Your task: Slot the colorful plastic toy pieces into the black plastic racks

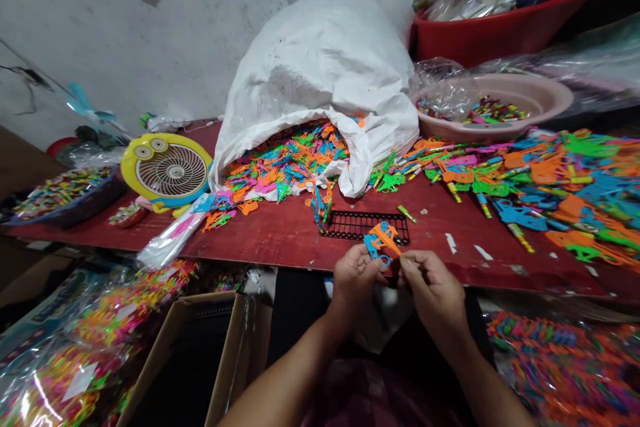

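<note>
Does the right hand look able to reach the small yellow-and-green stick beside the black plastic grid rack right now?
Probably yes: the stick lies just beyond the right hand, with red tabletop showing between them. That hand, though, seems occupied, pinching the end of an orange plastic piece.

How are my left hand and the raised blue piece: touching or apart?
Touching: the head view shows the left hand holding the blue piece by its edge.
</note>
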Demonstrator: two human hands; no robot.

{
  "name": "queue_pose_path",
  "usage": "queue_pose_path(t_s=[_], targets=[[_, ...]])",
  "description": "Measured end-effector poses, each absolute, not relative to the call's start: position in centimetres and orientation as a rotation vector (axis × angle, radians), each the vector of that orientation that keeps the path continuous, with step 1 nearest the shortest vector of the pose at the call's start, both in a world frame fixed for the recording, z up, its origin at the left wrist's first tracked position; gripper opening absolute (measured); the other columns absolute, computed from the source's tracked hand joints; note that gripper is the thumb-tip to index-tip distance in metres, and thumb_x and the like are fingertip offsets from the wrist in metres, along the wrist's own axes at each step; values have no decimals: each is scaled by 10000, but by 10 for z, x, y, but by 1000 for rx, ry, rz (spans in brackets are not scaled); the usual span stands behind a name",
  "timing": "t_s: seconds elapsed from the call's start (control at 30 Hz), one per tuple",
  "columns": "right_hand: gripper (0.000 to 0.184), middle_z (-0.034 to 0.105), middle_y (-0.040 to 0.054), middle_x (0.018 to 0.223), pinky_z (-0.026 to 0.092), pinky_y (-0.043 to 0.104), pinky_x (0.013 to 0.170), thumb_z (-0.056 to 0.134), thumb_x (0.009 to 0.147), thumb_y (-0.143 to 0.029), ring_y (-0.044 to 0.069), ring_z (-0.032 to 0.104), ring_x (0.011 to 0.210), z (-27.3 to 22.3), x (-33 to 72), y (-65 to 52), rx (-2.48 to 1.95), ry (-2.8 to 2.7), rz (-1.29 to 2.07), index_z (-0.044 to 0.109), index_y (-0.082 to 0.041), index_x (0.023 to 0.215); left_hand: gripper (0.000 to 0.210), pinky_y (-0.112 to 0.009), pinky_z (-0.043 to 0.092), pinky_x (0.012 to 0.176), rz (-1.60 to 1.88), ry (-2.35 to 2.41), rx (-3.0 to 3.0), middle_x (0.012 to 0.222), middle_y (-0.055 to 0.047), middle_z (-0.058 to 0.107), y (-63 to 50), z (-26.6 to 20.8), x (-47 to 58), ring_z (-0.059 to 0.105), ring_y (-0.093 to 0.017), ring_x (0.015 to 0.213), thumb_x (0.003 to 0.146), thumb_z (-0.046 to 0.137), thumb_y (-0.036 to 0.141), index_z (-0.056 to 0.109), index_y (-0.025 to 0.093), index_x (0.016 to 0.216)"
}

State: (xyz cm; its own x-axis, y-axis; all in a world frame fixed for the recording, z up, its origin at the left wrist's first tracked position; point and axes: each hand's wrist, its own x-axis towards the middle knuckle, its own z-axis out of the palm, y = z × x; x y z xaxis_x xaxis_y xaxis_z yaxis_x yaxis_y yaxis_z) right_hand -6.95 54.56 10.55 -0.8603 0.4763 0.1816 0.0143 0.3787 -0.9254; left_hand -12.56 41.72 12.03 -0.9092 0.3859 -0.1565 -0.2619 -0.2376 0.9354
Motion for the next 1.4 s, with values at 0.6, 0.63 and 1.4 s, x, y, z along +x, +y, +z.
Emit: queue_pose_path(t_s=[0.6, 0.63, 1.4], targets=[[178, 706, 26, 850, 481, 274, 695, 511, 948, -364, 170, 676, 764, 127, -70, 557, -65, -2344, 945, 634, -236, 952, 285, -204, 321, 491, 1923, 1824, 455, 548, 44, 507, 408, 121, -124, 422, -91, 484, 775, 674, 412, 686, 149, 884], [179, 710, 26, 848, 479, 272, 691, 519, 945, -370, 170, 677, 762, 126, -69, 555, -80, -2344, 940, 638, -237, 937, 275, -204, 333, 491, 1932, 1814, 423, 554, 41, 524, 408, 120, -124, 443, -94, 484, 766, 677, 407, 678, 152, 866], [275, 618, -14, 660, 460, 240, 578, 581, 893, -456, 136, 596, 607, 113, -73, 552, -394, -2157, 1471, 636, -197, 965, 210, -203, 413, 516, 2028, 1836, 265, 579, 51, 547, 412, 120, -123, 524, -99, 505, 777, 617, 305, 621, 152, 922]])
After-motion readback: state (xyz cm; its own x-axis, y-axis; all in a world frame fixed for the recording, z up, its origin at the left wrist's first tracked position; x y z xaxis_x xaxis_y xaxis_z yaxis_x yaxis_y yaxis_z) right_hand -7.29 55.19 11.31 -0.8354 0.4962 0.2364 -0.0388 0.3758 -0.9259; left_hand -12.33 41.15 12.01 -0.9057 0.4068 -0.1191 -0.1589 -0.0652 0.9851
